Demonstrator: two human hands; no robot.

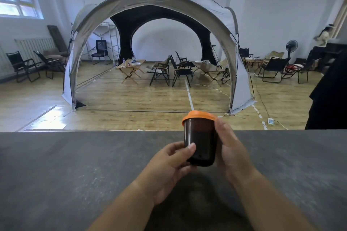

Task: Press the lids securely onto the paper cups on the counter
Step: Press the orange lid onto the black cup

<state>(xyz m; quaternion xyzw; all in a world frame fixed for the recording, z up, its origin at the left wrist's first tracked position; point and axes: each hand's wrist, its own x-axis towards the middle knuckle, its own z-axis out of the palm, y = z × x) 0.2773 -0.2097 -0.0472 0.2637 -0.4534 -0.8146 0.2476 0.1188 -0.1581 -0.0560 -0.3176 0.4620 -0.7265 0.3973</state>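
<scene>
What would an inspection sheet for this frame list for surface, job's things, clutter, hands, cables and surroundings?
Surface: grey speckled counter, matte.
Job's things: one dark cup with an orange lid on it, held slightly tilted over the counter; lid seating cannot be judged.
Clutter: nothing seen.
Grippers: left hand grips the cup low, thumb on its front; right hand holds its side, thumb near the lid rim.
Cables: white power strip on the floor beyond the counter.
Surroundings: dome tent, folding chairs, standing fan, a person at far right.
</scene>
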